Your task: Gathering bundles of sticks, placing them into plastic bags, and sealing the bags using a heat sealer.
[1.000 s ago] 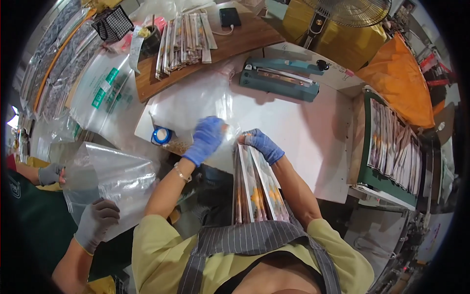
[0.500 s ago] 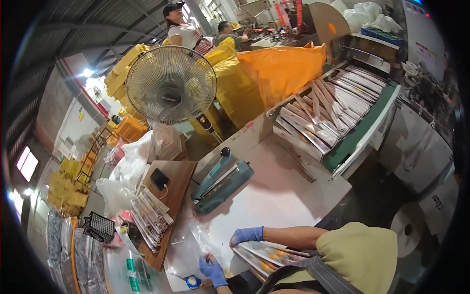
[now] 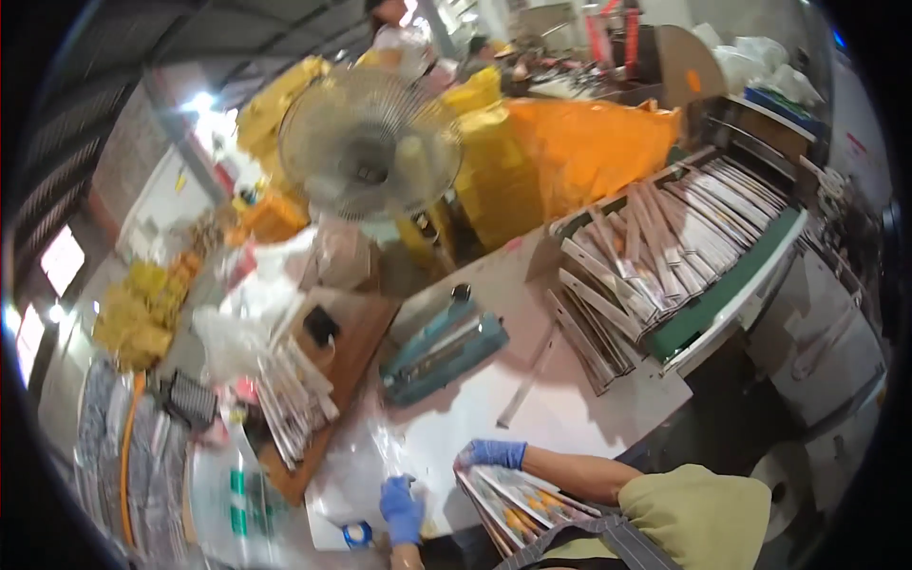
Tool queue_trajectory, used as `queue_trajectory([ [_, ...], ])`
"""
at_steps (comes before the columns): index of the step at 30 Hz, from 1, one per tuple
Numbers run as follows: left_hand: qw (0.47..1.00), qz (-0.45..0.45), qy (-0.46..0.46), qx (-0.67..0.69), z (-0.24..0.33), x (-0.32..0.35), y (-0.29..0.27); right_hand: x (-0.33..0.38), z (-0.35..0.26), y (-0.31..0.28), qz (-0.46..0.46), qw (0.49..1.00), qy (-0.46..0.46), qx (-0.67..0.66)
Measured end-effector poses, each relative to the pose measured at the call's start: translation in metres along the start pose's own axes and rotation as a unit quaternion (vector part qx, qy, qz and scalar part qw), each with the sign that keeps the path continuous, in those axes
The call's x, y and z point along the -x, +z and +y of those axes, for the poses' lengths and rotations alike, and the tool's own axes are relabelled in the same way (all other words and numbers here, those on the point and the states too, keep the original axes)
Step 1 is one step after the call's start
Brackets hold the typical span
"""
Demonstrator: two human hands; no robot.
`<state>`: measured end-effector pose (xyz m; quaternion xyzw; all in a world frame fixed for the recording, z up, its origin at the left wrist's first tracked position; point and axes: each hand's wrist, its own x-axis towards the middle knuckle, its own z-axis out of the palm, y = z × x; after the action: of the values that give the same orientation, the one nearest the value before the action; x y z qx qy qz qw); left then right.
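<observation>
- The right hand (image 3: 494, 453), in a blue glove, is laid on the top edge of a stack of flat packets (image 3: 508, 503) held against the body; its fingers are curled over that edge, though whether they are clamped on it cannot be told.
- The left hand (image 3: 403, 510), also gloved blue, is pinched on a clear bag (image 3: 385, 451) lying on the table (image 3: 570, 408), at 9 o'clock of the stack.
- The bag is judged thin, limp and slippery; it would best be taken at its open mouth, with one film edge pinched so that it can be spread.
- The packets are judged light singly but floppy and prone to sliding as a stack; they would best be gripped across the short end with the edges squared.
- A blue tape roll (image 3: 358, 535) lies just at 8 o'clock of the left hand.
- A teal heat sealer (image 3: 445, 351) sits on the table at 12 o'clock of the hands.
- A tray (image 3: 722, 294) full of packets stands at 2 o'clock, and a fan (image 3: 366, 142) stands beyond the sealer.
- Against the frame half a second back, the head is seen turned slightly; the hands are held on the same bag and stack, but are placed higher in the picture, and the fan is seen larger and blurred.
</observation>
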<state>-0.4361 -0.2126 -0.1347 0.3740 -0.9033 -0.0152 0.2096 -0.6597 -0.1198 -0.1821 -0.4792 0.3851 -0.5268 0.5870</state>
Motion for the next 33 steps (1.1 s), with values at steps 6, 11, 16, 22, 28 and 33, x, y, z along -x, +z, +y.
queue_trajectory([
  [6,0.956,-0.019,-0.153,0.249,-0.026,-0.048,-0.039,-0.004,0.0,-0.027,0.014,0.99,-0.015,0.138],
  [11,0.847,0.018,-0.2,0.493,-0.043,-0.055,-0.062,-0.021,-0.038,0.012,0.01,0.993,0.085,-0.086],
  [16,0.953,-0.143,-0.143,0.224,-0.033,-0.019,-0.04,-0.004,-0.034,-0.013,0.058,0.995,0.071,0.037],
  [22,0.987,-0.024,-0.104,0.122,-0.068,0.009,-0.027,-0.024,-0.009,0.001,0.0,0.998,0.02,0.064],
  [28,0.982,-0.077,0.007,0.171,0.009,-0.031,0.011,-0.039,0.006,0.015,0.013,0.996,0.076,0.053],
  [33,0.985,-0.056,-0.047,0.156,-0.014,-0.029,0.005,-0.052,0.004,0.027,0.017,0.998,0.04,0.044],
])
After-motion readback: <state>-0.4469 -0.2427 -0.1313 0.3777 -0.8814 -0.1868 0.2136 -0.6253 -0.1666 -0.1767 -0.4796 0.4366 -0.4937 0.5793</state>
